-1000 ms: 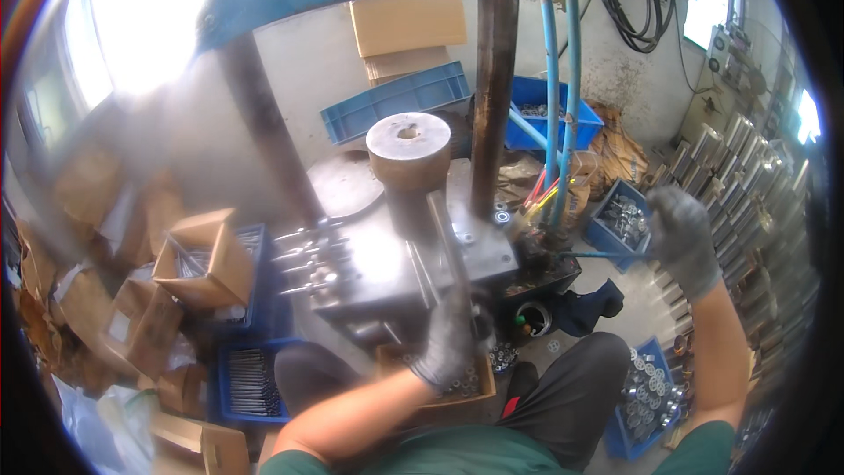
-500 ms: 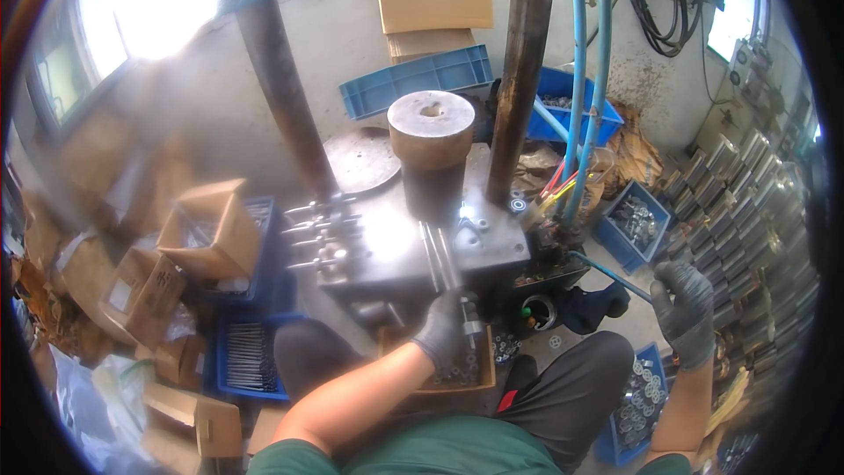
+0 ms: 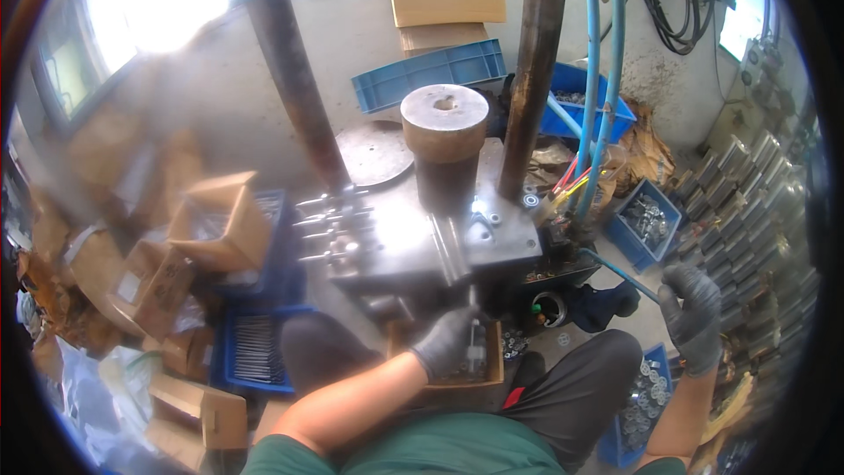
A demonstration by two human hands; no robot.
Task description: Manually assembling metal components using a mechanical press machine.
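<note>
At 6 o'clock, the left hand [image 3: 448, 343] grips a metal shaft [image 3: 476, 355], seemingly part-fitted, over a box [image 3: 498, 359]; at 4 o'clock, the right hand [image 3: 694, 317] curls by a blue lever [image 3: 620, 274], hold unclear; rods [image 3: 259, 352] at 8 look unworked.

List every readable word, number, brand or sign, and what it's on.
None can be read.
White label on the cardboard box at left: too small and blurred.
Dark marks on the same box, possibly print: too blurred.

blue lever's [image 3: 620, 275] end behind right hand [image 3: 693, 321]
</note>
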